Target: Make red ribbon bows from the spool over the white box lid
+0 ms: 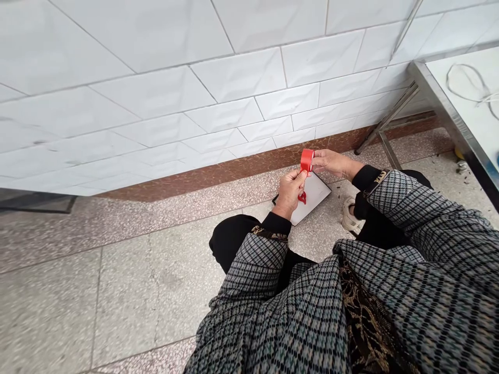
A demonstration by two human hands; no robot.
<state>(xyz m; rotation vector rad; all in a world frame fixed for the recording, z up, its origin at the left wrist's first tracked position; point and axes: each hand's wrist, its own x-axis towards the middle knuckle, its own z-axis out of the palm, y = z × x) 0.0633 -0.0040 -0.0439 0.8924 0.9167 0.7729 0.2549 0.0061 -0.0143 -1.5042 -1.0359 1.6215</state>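
Sleeves (265, 291): grey-and-navy checked sleeves fill the near foreground, both arms reaching forward and down to bring the hands together over the floor.

Left hand (290, 193): clenched around the lower edge of a roll of red tape (307, 160), thumb pressed against it, holding it up clear of the board below.

Right hand (331, 163): extended from the right, its fingertips (314, 163) pinching the roll's right side, so the two hands steady it between them.

Red strip (302, 197): a short curl of red hangs below the left hand; whether it touches the board, I cannot tell.

White board (315, 197): dark-edged and flat on the terrazzo floor (117, 291), placed between the legs, within easy reach directly under the hands.

Legs: black trousers (230, 241) on the left and a white shoe (351, 218) on the right flank the board.

Far side: white wall tiles (156, 88) meet a brown skirting band (241, 171).

Far right: a steel-edged tabletop (468, 130) carries a coil of thin wire (447, 80).
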